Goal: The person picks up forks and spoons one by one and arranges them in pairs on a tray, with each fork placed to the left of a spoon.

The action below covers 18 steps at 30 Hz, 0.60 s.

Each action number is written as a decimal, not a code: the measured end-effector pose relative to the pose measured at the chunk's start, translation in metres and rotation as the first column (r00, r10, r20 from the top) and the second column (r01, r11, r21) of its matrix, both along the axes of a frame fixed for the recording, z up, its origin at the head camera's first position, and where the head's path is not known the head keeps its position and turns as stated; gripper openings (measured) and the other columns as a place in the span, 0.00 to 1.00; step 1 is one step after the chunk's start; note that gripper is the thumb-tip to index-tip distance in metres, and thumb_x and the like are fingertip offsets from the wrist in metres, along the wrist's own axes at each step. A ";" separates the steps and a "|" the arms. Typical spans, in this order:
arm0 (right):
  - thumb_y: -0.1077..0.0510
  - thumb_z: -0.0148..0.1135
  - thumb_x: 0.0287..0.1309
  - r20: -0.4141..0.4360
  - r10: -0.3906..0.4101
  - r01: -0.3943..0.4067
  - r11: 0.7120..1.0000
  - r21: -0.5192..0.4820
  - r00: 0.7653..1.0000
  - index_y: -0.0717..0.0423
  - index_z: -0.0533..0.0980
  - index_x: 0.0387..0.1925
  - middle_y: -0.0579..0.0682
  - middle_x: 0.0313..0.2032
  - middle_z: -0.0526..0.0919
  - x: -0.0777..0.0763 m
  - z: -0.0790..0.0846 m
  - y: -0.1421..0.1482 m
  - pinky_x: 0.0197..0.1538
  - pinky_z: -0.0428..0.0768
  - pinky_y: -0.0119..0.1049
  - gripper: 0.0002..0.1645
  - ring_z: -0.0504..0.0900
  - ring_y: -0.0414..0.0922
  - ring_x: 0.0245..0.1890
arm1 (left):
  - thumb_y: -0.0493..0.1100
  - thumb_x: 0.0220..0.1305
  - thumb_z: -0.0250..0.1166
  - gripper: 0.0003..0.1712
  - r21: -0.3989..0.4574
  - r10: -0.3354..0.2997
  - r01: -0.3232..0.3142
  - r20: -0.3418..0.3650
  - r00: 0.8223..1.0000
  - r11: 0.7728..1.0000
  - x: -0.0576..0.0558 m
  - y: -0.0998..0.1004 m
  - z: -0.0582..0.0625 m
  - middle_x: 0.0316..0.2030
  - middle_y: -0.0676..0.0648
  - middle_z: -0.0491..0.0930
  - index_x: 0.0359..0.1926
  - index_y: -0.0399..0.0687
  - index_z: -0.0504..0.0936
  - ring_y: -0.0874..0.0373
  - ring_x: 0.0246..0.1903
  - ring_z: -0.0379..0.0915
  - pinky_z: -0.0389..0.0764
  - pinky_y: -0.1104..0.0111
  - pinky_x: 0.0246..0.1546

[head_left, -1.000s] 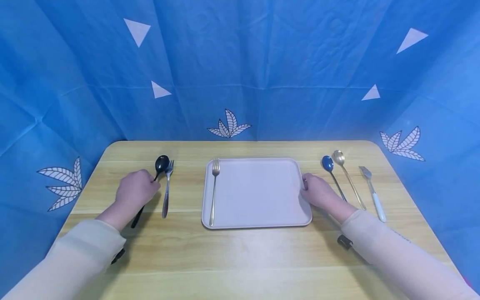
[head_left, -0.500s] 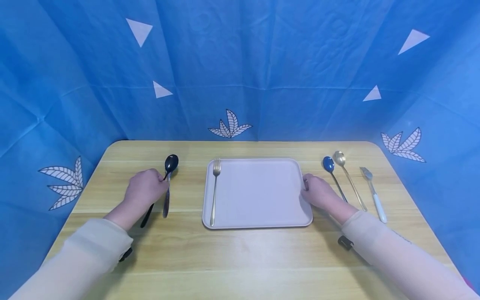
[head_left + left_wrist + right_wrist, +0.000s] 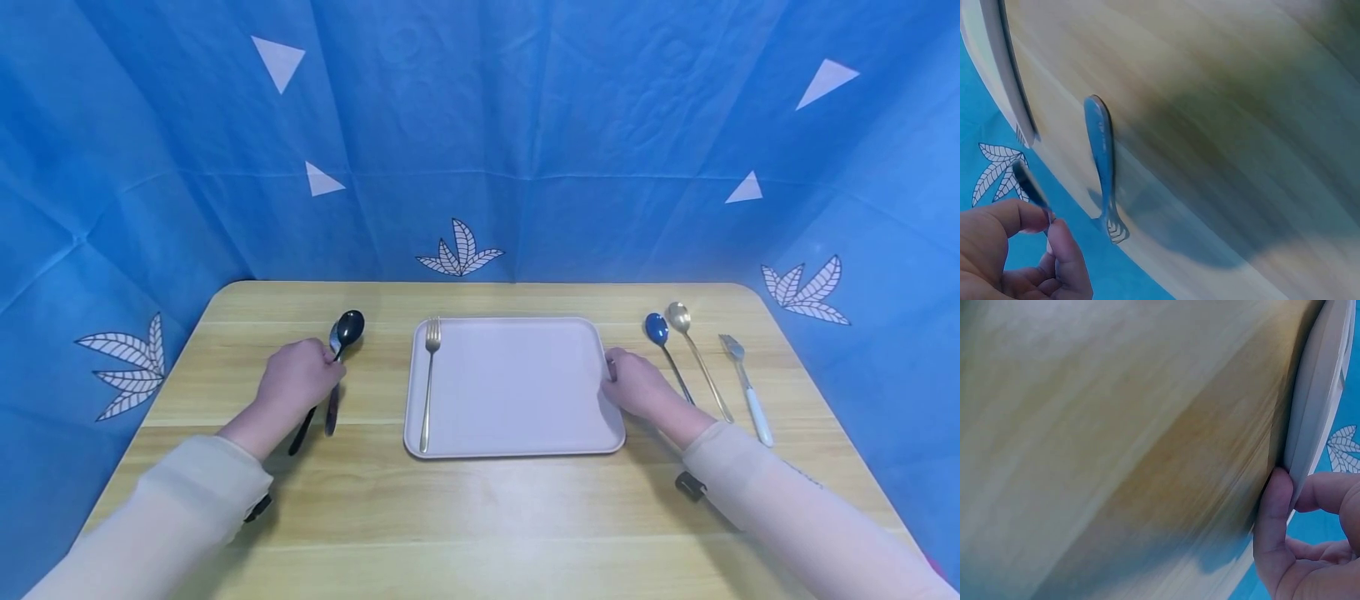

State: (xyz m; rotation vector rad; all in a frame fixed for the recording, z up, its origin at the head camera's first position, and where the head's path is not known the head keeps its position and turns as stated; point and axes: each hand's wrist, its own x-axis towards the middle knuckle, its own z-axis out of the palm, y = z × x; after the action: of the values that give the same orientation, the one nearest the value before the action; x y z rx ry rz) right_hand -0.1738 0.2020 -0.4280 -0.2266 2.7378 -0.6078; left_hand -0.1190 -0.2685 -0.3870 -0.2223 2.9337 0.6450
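Well, the left hand (image 3: 298, 375) pinches a black spoon (image 3: 351, 326), a fork (image 3: 332, 410) just beside that hand; the right hand (image 3: 641, 385) grips the tray (image 3: 517, 387).

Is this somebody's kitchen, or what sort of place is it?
Maybe a small set-up filming corner, though I can't be sure: blue leaf-patterned cloth hangs behind and beside a wood-grain table bearing a tray.

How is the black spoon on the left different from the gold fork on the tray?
The black spoon is dark, while the gold fork is pale gold. The black spoon ends in a rounded bowl; the gold fork ends in tines. The black spoon is held in the person's left hand, while the gold fork lies on the tray. Both have slim handles and point their heads toward the table's far edge.
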 end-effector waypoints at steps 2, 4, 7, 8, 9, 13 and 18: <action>0.63 0.59 0.60 0.001 0.000 0.000 1.000 0.000 1.000 0.75 0.65 0.62 0.65 0.44 0.83 0.000 0.000 0.000 0.48 0.81 0.50 0.31 0.82 0.58 0.44 | 0.41 0.62 0.57 0.12 0.007 0.005 -0.005 0.001 1.000 1.000 -0.001 0.002 0.000 0.16 0.50 0.67 0.21 0.47 0.70 0.55 0.17 0.64 0.64 0.64 0.20; 0.63 0.59 0.60 0.001 0.000 0.000 1.000 0.001 1.000 0.75 0.65 0.62 0.65 0.44 0.82 0.000 0.001 0.000 0.47 0.82 0.50 0.31 0.82 0.57 0.43 | 0.41 0.62 0.58 0.11 0.017 0.007 -0.007 -0.002 1.000 1.000 -0.002 0.004 0.000 0.17 0.49 0.70 0.23 0.46 0.73 0.54 0.17 0.66 0.65 0.64 0.20; 0.63 0.59 0.60 -0.002 0.001 -0.001 1.000 0.002 1.000 0.75 0.65 0.62 0.65 0.43 0.82 0.000 0.001 0.000 0.47 0.82 0.50 0.31 0.82 0.57 0.43 | 0.41 0.62 0.58 0.13 0.015 -0.005 0.005 -0.014 1.000 1.000 -0.003 0.008 -0.001 0.15 0.50 0.67 0.21 0.47 0.71 0.54 0.17 0.65 0.65 0.64 0.20; 0.63 0.59 0.60 -0.003 0.000 0.000 1.000 0.003 1.000 0.75 0.65 0.62 0.65 0.43 0.83 0.000 0.000 0.000 0.47 0.82 0.50 0.31 0.82 0.57 0.43 | 0.41 0.62 0.58 0.14 0.010 -0.011 0.011 -0.020 1.000 1.000 -0.004 0.009 -0.001 0.15 0.51 0.66 0.20 0.48 0.70 0.54 0.17 0.64 0.65 0.64 0.20; 0.63 0.59 0.60 -0.002 -0.002 0.002 1.000 0.003 1.000 0.75 0.65 0.62 0.65 0.44 0.83 0.000 0.000 0.000 0.48 0.82 0.50 0.31 0.82 0.57 0.43 | 0.41 0.62 0.58 0.15 0.005 -0.016 0.016 -0.025 1.000 1.000 -0.005 0.010 -0.002 0.15 0.51 0.64 0.19 0.49 0.69 0.54 0.17 0.64 0.65 0.64 0.20; 0.63 0.59 0.60 0.001 0.003 -0.003 1.000 -0.002 1.000 0.76 0.65 0.63 0.66 0.45 0.82 0.001 0.000 0.000 0.49 0.81 0.51 0.32 0.82 0.59 0.44 | 0.42 0.61 0.59 0.15 -0.001 -0.029 0.029 -0.038 0.999 1.000 -0.007 0.015 -0.002 0.16 0.51 0.65 0.18 0.50 0.70 0.54 0.18 0.64 0.65 0.64 0.21; 0.63 0.59 0.60 -0.007 0.006 -0.006 1.000 -0.001 1.000 0.76 0.65 0.62 0.66 0.44 0.82 0.000 0.000 0.001 0.48 0.81 0.51 0.32 0.82 0.59 0.44 | 0.40 0.59 0.58 0.18 0.000 -0.037 0.037 -0.057 0.998 0.999 -0.011 0.022 -0.004 0.13 0.53 0.61 0.14 0.51 0.65 0.55 0.16 0.60 0.62 0.65 0.20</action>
State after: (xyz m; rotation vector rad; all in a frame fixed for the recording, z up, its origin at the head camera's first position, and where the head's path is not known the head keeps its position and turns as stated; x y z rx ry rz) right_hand -0.1735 0.2029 -0.4281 -0.2381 2.7422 -0.6085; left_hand -0.1299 -0.2462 -0.3913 -0.1518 2.9840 0.6576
